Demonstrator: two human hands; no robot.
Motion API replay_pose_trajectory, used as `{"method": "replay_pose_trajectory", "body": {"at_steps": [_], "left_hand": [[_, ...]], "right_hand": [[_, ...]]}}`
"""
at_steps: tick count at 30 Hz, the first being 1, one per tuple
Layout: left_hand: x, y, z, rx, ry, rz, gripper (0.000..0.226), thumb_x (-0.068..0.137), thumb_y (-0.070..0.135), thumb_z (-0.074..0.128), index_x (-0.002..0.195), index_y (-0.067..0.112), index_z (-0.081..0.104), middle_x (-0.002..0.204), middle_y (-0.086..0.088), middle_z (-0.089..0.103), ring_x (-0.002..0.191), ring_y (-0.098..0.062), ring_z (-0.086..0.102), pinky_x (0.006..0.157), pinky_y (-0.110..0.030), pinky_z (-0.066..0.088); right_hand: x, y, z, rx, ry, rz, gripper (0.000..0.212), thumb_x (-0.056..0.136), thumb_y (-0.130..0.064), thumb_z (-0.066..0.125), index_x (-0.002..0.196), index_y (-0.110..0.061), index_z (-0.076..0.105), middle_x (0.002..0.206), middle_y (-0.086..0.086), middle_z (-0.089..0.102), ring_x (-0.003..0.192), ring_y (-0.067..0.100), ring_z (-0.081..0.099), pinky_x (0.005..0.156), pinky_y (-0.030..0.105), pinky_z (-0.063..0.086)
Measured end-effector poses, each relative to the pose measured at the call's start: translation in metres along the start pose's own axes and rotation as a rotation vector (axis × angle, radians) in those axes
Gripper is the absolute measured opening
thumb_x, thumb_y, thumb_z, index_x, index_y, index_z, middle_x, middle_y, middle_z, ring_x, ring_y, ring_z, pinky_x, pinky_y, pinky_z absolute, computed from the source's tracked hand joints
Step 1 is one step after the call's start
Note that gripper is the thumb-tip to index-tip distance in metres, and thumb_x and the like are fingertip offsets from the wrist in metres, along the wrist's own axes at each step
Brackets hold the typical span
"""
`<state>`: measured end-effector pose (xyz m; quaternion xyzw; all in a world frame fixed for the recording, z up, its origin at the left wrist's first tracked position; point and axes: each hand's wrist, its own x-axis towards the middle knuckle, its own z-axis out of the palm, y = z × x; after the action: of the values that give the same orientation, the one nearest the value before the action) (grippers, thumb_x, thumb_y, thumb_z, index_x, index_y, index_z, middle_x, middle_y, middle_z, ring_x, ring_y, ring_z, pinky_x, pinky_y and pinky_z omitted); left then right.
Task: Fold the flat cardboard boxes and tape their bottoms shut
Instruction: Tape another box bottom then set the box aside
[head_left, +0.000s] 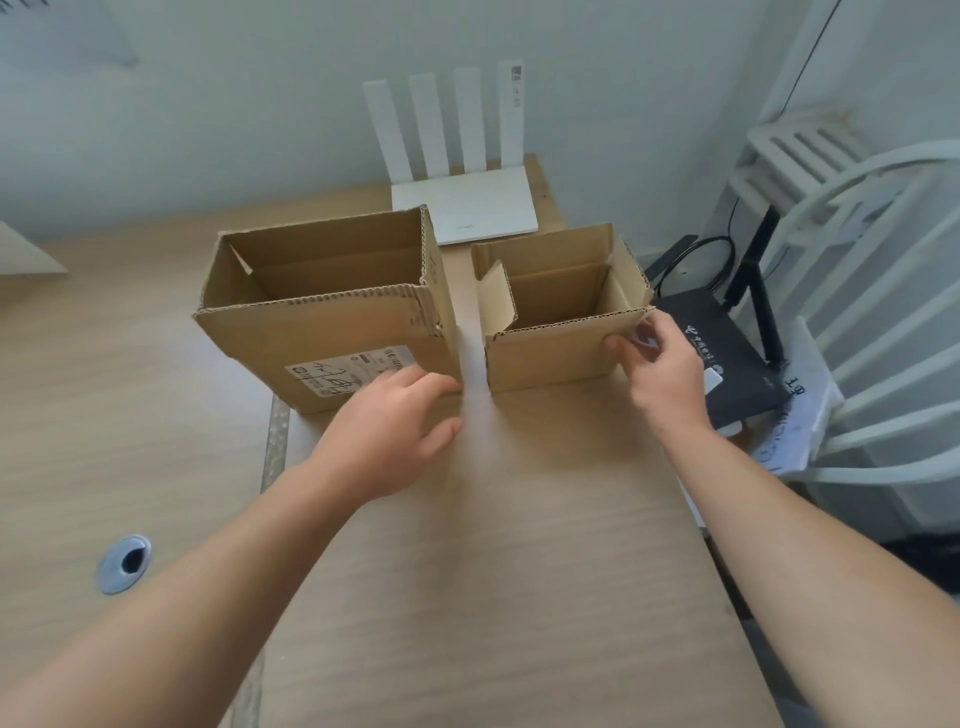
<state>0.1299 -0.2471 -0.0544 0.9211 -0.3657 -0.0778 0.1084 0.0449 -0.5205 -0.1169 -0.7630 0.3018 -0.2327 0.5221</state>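
On the tabletop (467, 571), both boxes stand upright with open tops, side by side with a narrow gap between them: the larger box (322, 343) on the left, the smaller box (545, 358) on the right. I cannot see either bottom, so I cannot tell whether any tape is on.

My worry is the smaller box. It looks light and is held at one corner only, so a pull there could skew its walls or swing it into the black router (727, 364), which lies just beside it near the tabletop's right edge. A push backward could also send either box against the white router (467, 208) behind them.

My right hand (660, 369) pinches the near right top corner of the smaller box, thumb on the front face and fingers round the side. My left hand (384, 426) is relaxed at the end of an outstretched arm. Its fingertips rest against the larger box's front face by the shipping label (343, 376), grasping nothing.
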Motion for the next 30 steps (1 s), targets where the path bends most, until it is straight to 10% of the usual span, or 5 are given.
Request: {"method": "replay_pose_trajectory", "body": {"at_steps": [10, 14, 19, 30], "left_hand": [[-0.037, -0.014, -0.021, -0.011, -0.019, -0.091, 0.045, 0.096, 0.043, 0.055, 0.138, 0.025, 0.053, 0.133, 0.004, 0.055, 0.127, -0.020, 0.048, 0.104, -0.041, 0.042], [-0.070, -0.020, -0.037, 0.002, 0.000, -0.128, 0.047, 0.096, 0.044, 0.056, 0.139, 0.026, 0.051, 0.136, 0.005, 0.054, 0.127, -0.020, 0.048, 0.104, -0.039, 0.043], [-0.137, -0.028, -0.056, 0.163, 0.003, -0.153, 0.041, 0.097, 0.040, 0.051, 0.135, 0.023, 0.052, 0.133, 0.002, 0.056, 0.121, -0.024, 0.051, 0.098, -0.037, 0.042], [-0.390, -0.081, -0.098, 0.271, -0.022, -0.268, 0.039, 0.098, 0.041, 0.043, 0.134, 0.025, 0.049, 0.132, 0.003, 0.053, 0.120, -0.023, 0.048, 0.096, -0.035, 0.037]], "right_hand": [[-0.015, -0.027, -0.006, -0.097, 0.003, 0.127, 0.063, 0.093, -0.039, 0.068, 0.148, -0.026, 0.040, 0.137, -0.005, 0.050, 0.117, 0.009, 0.047, 0.102, 0.034, 0.040], [-0.065, -0.036, -0.020, -0.194, 0.116, 0.154, 0.041, 0.096, -0.032, 0.060, 0.133, -0.015, 0.055, 0.131, 0.007, 0.054, 0.118, 0.021, 0.054, 0.095, 0.031, 0.038], [-0.161, -0.065, 0.003, -0.412, -0.170, -0.078, 0.017, 0.098, -0.029, 0.056, 0.105, -0.016, 0.065, 0.102, 0.001, 0.059, 0.099, 0.022, 0.058, 0.080, 0.031, 0.041], [-0.389, -0.211, 0.091, -0.989, -0.453, -0.669, 0.032, 0.102, -0.040, 0.041, 0.118, -0.017, 0.056, 0.116, 0.006, 0.057, 0.105, 0.031, 0.053, 0.081, 0.040, 0.041]]}}
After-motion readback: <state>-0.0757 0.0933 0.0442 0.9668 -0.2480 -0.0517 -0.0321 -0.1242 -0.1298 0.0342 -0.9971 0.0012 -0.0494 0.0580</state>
